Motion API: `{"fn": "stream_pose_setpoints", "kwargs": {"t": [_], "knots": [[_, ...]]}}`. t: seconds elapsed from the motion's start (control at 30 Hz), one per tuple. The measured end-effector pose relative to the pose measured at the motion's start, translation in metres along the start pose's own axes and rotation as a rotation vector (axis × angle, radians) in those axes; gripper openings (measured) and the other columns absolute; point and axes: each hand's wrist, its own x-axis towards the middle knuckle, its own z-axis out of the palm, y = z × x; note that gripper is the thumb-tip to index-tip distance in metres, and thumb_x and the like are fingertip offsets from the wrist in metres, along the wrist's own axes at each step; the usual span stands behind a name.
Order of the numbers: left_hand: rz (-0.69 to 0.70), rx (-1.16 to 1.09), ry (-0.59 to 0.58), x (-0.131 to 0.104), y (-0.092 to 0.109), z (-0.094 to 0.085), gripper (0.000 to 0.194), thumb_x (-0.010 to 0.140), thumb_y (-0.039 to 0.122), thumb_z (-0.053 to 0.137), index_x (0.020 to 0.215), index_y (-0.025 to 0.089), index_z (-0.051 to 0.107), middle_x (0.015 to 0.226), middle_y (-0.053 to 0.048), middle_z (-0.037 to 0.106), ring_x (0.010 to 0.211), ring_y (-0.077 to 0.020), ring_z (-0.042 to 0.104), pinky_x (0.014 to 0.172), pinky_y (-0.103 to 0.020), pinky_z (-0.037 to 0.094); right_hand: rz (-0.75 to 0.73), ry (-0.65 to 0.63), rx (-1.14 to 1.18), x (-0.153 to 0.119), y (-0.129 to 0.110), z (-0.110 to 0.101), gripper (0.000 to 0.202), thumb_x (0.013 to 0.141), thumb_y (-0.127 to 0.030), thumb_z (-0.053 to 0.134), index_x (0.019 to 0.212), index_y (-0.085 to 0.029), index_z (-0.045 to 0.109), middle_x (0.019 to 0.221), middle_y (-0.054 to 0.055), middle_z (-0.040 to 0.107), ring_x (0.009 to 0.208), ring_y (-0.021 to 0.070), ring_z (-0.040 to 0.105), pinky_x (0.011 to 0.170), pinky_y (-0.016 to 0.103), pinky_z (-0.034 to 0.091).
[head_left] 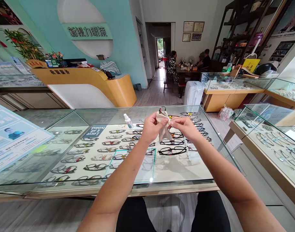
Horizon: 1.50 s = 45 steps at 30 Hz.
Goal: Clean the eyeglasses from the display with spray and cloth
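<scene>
Above the glass display case, my left hand (152, 127) is closed around a beige cleaning cloth (163, 134), its thumb pressing on the fabric. A dark curved piece of a pair of eyeglasses (163, 109) sticks up out of the cloth; the rest is wrapped or hidden. My right hand (186, 126) pinches at the right edge of the cloth, where a small reddish-dark part of the eyeglasses shows between the fingers. On the glass to the left stands a white spray bottle (128, 121). Black-framed glasses (172, 150) lie just below the hands.
Rows of eyeglasses fill the display case (135, 190) under my forearms. A blue-and-white leaflet (14, 138) is at the left. Another glass case (265, 154) stands at the right. Beyond are a yellow counter (123, 88), a wrapped suitcase (194, 92) and two people seated at a table.
</scene>
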Motion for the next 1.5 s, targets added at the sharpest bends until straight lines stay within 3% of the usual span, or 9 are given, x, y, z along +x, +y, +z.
{"fn": "stream_pose_setpoints", "kwargs": {"t": [0.1, 0.3, 0.43, 0.57, 0.83, 0.93, 1.1, 1.3, 1.5], "knots": [[0.034, 0.010, 0.061, 0.000, -0.003, -0.002, 0.057, 0.086, 0.074, 0.081, 0.085, 0.018, 0.068, 0.068, 0.000, 0.063, 0.057, -0.0126, 0.054, 0.055, -0.025, 0.045, -0.003, -0.052, 0.003, -0.001, -0.004, 0.002, 0.046, 0.088, -0.067, 0.083, 0.078, -0.023, 0.087, 0.088, 0.006, 0.073, 0.086, 0.0217, 0.063, 0.086, 0.038, 0.049], [-0.035, 0.001, -0.211, 0.009, 0.002, -0.024, 0.055, 0.084, 0.068, 0.087, 0.098, 0.015, 0.077, 0.086, -0.006, 0.076, 0.077, -0.0188, 0.068, 0.071, -0.029, 0.055, 0.010, -0.021, -0.004, -0.002, -0.012, -0.009, 0.042, 0.089, -0.063, 0.083, 0.079, -0.023, 0.088, 0.088, 0.006, 0.073, 0.091, 0.0229, 0.064, 0.094, 0.040, 0.049], [0.001, -0.041, -0.085, 0.004, 0.003, -0.006, 0.058, 0.067, 0.057, 0.102, 0.098, 0.017, 0.074, 0.082, -0.002, 0.074, 0.070, -0.0154, 0.065, 0.066, -0.026, 0.054, 0.024, 0.008, 0.089, -0.001, -0.006, -0.001, 0.043, 0.084, -0.065, 0.087, 0.076, -0.023, 0.086, 0.085, 0.004, 0.070, 0.089, 0.0221, 0.063, 0.091, 0.039, 0.049], [0.012, -0.073, 0.063, 0.001, -0.002, 0.004, 0.056, 0.084, 0.072, 0.085, 0.085, 0.019, 0.068, 0.064, 0.001, 0.064, 0.052, -0.0120, 0.054, 0.050, -0.025, 0.044, 0.011, -0.048, 0.103, -0.002, -0.004, 0.008, 0.042, 0.087, -0.065, 0.085, 0.079, -0.023, 0.088, 0.088, 0.005, 0.070, 0.088, 0.0214, 0.062, 0.090, 0.038, 0.049], [-0.076, -0.069, -0.241, 0.007, 0.003, -0.022, 0.058, 0.078, 0.063, 0.094, 0.104, 0.015, 0.072, 0.087, -0.005, 0.076, 0.075, -0.0174, 0.069, 0.068, -0.027, 0.057, 0.007, -0.040, 0.165, -0.002, -0.002, -0.003, 0.036, 0.088, -0.058, 0.088, 0.079, -0.023, 0.088, 0.089, 0.004, 0.070, 0.092, 0.0207, 0.062, 0.094, 0.036, 0.047], [-0.028, -0.071, -0.119, 0.002, 0.003, -0.006, 0.062, 0.069, 0.060, 0.101, 0.101, 0.017, 0.069, 0.079, 0.000, 0.071, 0.068, -0.0141, 0.064, 0.063, -0.024, 0.053, 0.000, -0.034, 0.207, -0.001, 0.004, 0.002, 0.036, 0.088, -0.059, 0.088, 0.079, -0.024, 0.088, 0.088, 0.004, 0.070, 0.091, 0.0205, 0.063, 0.094, 0.036, 0.047], [0.026, -0.063, 0.077, -0.002, -0.001, 0.005, 0.060, 0.083, 0.075, 0.083, 0.084, 0.018, 0.065, 0.065, 0.002, 0.062, 0.053, -0.0101, 0.053, 0.052, -0.023, 0.044, -0.005, -0.042, 0.133, -0.002, 0.001, 0.009, 0.044, 0.088, -0.065, 0.085, 0.078, -0.022, 0.087, 0.086, 0.004, 0.068, 0.086, 0.0201, 0.060, 0.087, 0.036, 0.047], [-0.069, -0.026, -0.219, 0.009, 0.004, -0.028, 0.058, 0.083, 0.071, 0.086, 0.093, 0.015, 0.075, 0.081, -0.005, 0.075, 0.071, -0.0161, 0.067, 0.067, -0.027, 0.056, -0.003, -0.044, 0.134, -0.001, -0.002, -0.001, 0.042, 0.089, -0.062, 0.085, 0.079, -0.022, 0.087, 0.087, 0.004, 0.067, 0.091, 0.0207, 0.060, 0.093, 0.036, 0.046], [-0.024, -0.030, -0.080, 0.002, 0.006, -0.009, 0.057, 0.072, 0.062, 0.098, 0.095, 0.017, 0.073, 0.073, 0.000, 0.072, 0.060, -0.0137, 0.064, 0.058, -0.025, 0.053, -0.007, -0.052, 0.172, -0.001, 0.006, 0.007, 0.041, 0.089, -0.063, 0.085, 0.078, -0.023, 0.085, 0.089, 0.003, 0.068, 0.092, 0.0205, 0.062, 0.092, 0.036, 0.045]]}}
